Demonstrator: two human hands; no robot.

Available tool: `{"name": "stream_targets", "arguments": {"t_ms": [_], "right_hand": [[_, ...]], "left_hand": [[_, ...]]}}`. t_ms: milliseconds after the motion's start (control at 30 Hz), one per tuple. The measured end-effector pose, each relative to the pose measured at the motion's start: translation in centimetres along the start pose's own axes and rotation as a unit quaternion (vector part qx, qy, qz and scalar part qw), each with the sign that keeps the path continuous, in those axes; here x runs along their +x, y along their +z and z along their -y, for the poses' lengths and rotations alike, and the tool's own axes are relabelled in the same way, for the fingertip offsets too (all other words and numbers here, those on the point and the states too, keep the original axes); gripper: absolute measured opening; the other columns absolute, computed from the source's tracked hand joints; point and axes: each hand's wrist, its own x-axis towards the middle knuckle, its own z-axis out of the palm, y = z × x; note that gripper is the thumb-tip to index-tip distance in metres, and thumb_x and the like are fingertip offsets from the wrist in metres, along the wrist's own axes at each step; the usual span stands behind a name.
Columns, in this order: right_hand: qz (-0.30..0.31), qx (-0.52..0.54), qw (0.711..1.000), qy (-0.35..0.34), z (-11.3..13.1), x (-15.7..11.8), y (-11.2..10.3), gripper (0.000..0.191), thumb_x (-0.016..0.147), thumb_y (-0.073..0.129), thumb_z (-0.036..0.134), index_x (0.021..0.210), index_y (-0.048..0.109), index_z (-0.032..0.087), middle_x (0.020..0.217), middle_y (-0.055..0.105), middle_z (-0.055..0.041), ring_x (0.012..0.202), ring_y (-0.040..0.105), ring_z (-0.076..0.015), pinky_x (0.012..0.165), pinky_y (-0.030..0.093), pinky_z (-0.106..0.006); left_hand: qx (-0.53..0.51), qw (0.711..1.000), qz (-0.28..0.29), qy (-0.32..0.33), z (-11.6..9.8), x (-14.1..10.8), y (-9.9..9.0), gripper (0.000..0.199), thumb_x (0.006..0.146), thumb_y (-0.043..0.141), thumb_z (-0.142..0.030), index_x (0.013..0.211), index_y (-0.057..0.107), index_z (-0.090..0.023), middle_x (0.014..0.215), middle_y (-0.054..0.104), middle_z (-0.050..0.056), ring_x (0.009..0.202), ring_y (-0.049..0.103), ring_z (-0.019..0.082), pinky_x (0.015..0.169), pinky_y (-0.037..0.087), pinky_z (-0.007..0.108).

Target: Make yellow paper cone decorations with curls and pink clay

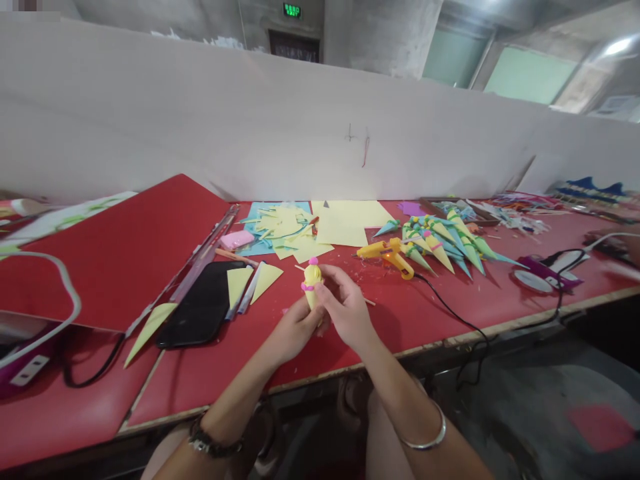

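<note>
- By the left hand [296,328], the low part of a little yellow cone [311,296] is gripped between thumb and fingers.
- By the right hand [349,308], the same cone is pinched at its side, near the top; some of the fingers are hidden.
- The cone is held upright at the front of the red table [405,323]; whether the table is touched by it cannot be told.
- Its top is shaped like a yellow swirl and is capped with a pink ball [313,261]. Pink trim [307,287] is set just below the swirl.
- A dark bracelet [215,445] is worn on the left wrist, and a silver bangle [431,440] is worn on the right arm.
- To the right, a yellow glue gun [381,251] is laid down, with its black cord [445,305] led to the table's front edge.
- Just past the glue gun, lots of yellow, blue and green cones [440,247] are piled up.
- Straight ahead, yellow paper scraps [283,223] are heaped on blue paper [257,249], beside pale yellow sheets [345,230].
- To the left, a flat black thing [200,310] is laid near cut yellow pieces [267,281].
</note>
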Motion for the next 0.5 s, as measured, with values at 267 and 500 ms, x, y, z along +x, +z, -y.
{"name": "stream_targets", "arguments": {"t_ms": [267,500], "right_hand": [[-0.012,0.007,0.999,-0.034,0.29,0.18,-0.05,0.024,0.077,0.051,0.029,0.099,0.058,0.021,0.091,0.064,-0.0024,0.085,0.059,-0.0148,0.073,0.049,-0.025],[-0.008,0.005,1.0,-0.004,0.18,0.06,-0.04,0.026,0.076,0.053,0.031,0.101,0.056,0.022,0.084,0.064,-0.002,0.077,0.06,-0.0162,0.059,0.048,-0.025]], "left_hand": [[-0.002,1.0,0.012,0.013,-0.02,0.08,-0.13,0.037,0.081,0.034,-0.046,0.056,0.037,-0.018,0.05,0.038,-0.005,0.046,0.033,0.008,0.047,0.028,0.022],[-0.007,1.0,0.021,0.006,0.29,0.15,-0.1,0.036,0.079,0.034,-0.048,0.058,0.034,-0.019,0.052,0.036,-0.006,0.046,0.031,0.007,0.045,0.027,0.021]]}}
